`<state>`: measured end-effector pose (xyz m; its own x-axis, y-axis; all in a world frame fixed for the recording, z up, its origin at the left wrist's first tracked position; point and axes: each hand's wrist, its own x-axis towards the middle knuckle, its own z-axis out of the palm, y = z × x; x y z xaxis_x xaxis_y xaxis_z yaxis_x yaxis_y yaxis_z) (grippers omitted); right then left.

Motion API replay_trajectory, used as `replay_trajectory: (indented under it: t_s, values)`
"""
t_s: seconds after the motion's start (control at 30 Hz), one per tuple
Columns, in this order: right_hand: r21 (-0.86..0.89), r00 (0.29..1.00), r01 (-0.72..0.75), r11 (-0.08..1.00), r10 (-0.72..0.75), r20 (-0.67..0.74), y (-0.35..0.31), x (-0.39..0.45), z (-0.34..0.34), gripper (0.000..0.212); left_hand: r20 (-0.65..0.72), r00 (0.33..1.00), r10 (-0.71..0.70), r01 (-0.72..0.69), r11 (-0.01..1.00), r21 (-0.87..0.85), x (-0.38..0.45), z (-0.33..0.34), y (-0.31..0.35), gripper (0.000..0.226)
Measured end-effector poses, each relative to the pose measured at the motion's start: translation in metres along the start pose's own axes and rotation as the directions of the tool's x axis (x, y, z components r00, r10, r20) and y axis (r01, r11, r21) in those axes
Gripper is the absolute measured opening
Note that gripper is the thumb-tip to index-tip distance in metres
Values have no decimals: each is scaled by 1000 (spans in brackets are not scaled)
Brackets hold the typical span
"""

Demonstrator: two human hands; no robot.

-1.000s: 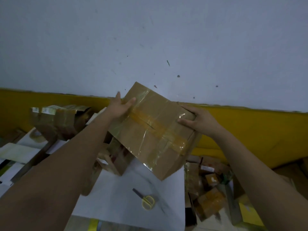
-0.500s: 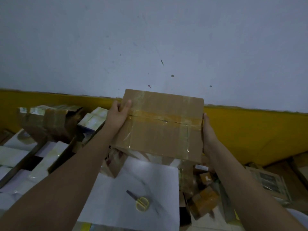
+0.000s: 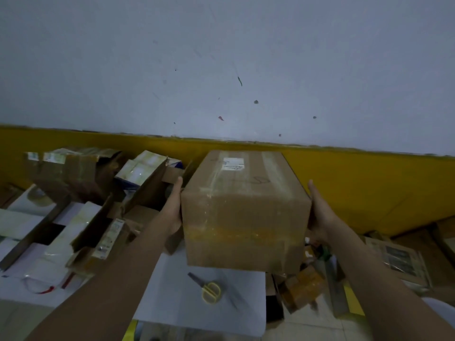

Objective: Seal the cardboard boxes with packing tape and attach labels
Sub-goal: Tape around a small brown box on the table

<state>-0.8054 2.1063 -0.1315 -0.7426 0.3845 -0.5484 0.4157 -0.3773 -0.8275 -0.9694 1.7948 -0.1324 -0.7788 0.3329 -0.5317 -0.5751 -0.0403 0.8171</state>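
Cardboard box sits between my two hands, held up off the white surface. Left hand flat on its left side, right hand flat on its right side, fingers straight, pressing inward. White label on box top, beyond my fingers. Yellow scissors below the box.

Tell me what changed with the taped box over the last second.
The brown taped cardboard box was turned from tilted to level, its white label now on top. The left hand and right hand shifted to its sides. The yellow-handled scissors stayed put.
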Motion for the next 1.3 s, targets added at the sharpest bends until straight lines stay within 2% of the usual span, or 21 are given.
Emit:
replay_trajectory:
  t_s: [0.1,0.23,0.3,0.37,0.43,0.5,0.53,0.8,1.13,1.3]
  values:
    - [-57,999,-36,998,37,13,3,5,2,57,30,998,-52,52,999,12,2,-7,-5,44]
    - [-54,996,-83,995,84,28,13,22,6,54,-26,993,-117,119,989,86,10,-7,-4,37]
    - [-51,993,-120,991,120,-4,20,31,12,48,-81,987,-141,154,971,180,18,-12,-5,40]
    - [-77,990,-132,988,128,-50,30,36,24,46,-140,979,-148,181,947,264,30,-18,-11,56]
    - [-134,993,-102,986,94,-66,40,41,36,53,-163,975,-151,199,920,337,37,-20,-20,60]
    - [-232,996,-60,971,42,-79,54,52,41,76,-159,978,-135,191,891,412,42,-22,-30,58]
    - [-278,996,-48,959,25,-88,60,55,42,80,-160,979,-129,187,880,437,43,-22,-33,60]
    - [-328,989,0,945,-49,-143,69,65,48,72,-201,979,-27,134,831,540,60,-18,-33,62]
    - [-373,957,42,927,-145,-251,64,85,65,66,-151,987,53,46,810,585,97,-17,-20,62]
    - [-375,958,31,926,-135,-254,55,99,66,65,-115,987,111,-16,784,620,116,-16,-18,62]
